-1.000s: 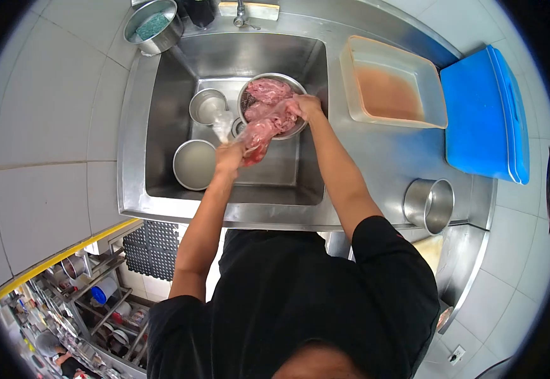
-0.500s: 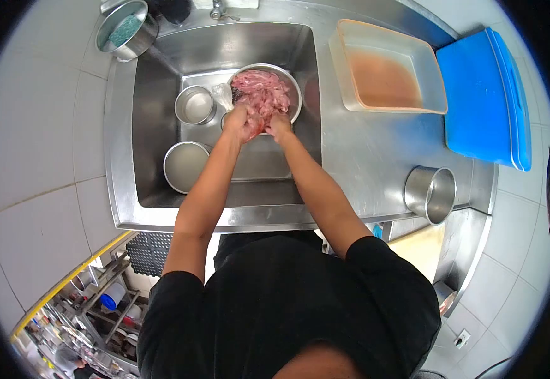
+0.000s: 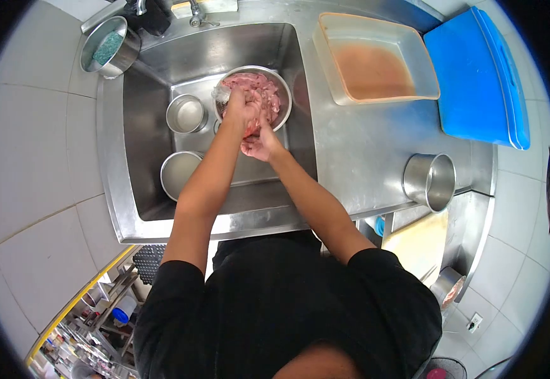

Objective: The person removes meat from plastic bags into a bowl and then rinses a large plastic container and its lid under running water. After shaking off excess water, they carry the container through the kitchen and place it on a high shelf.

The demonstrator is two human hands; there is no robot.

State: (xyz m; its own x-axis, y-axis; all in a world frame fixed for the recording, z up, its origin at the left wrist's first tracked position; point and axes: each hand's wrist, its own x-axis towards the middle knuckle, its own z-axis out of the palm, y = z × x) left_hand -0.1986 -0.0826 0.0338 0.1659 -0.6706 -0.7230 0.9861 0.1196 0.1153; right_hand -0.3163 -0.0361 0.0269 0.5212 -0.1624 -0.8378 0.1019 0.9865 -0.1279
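Observation:
A round metal bowl (image 3: pixel 287 106) full of pink raw meat (image 3: pixel 270 95) stands in the sink. My left hand (image 3: pixel 245 108) is over the left part of the meat, its fingers curled about some of it. At the bowl's near rim, my right hand (image 3: pixel 260 145) is turned palm inward, thumb up and fingers bent. A redder piece of the meat lies between both hands, partly hidden by them. A crumpled clear plastic bag (image 3: pixel 221 94) touches the bowl's left side.
Two round metal pots, a small one (image 3: pixel 186 114) and a larger one (image 3: pixel 177 174), stand left in the sink (image 3: pixel 212 45). Rightward are a plastic tub (image 3: pixel 376 72) with reddish liquid, a blue box (image 3: pixel 477 79) and a metal pot (image 3: pixel 429 182). Another pot (image 3: pixel 111 54) holds something green.
My right hand has moved left and nearer to me, from the bowl's right side to its near rim, turning palm inward. My left hand has shifted further over the meat. The view has shifted slightly.

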